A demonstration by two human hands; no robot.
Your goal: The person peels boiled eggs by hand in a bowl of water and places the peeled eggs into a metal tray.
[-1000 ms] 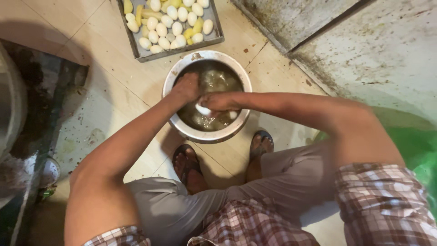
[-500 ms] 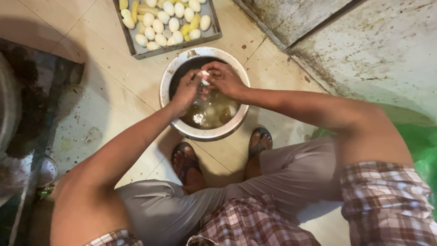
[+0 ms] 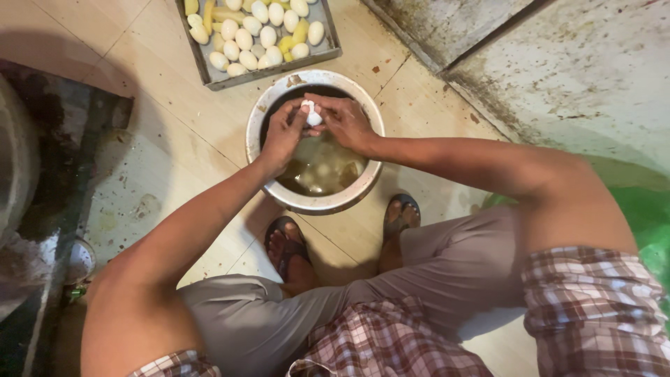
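**Inspector:** Containers first.

**Assistant:** 2 noted. A round metal basin [image 3: 265, 115] sits on the tiled floor [image 3: 139, 98], just ahead of the person's sandalled feet [image 3: 293, 244]. It holds murky brownish liquid [image 3: 317, 171] with a few pale rounded shapes under the surface; I cannot tell what they are. At 12 o'clock from the basin, just beside its rim, lies a rectangular grey tray [image 3: 209, 77] loaded with pale whitish eggs [image 3: 269, 35] and a few yellowish pieces [image 3: 301, 29], packed touching one another.

**Inspector:** The item in hand?

**Assistant:** 1 small white egg [image 3: 310, 113], held above the basin's 12 o'clock edge, over the liquid. Fingers cover most of it. Its long axis appears to run roughly 11 to 5 o'clock, but I cannot confirm which end points where.

**Inspector:** Hand poses.

**Assistant:** The left hand [image 3: 283, 136] comes in from 7 o'clock, forearm straight, wrist bent, fingertips closed on the egg's left side. The right hand [image 3: 345, 122] enters from 3 o'clock, forearm nearly level across the view, elbow over the raised knee, thumb and fingertips pinching the egg from the right. Both hands meet on the egg, fingertips touching.

**Inspector:** Posture?

**Assistant:** Squatting, knees apart, in grey trousers [image 3: 447, 265] and a checked shirt [image 3: 593, 314].
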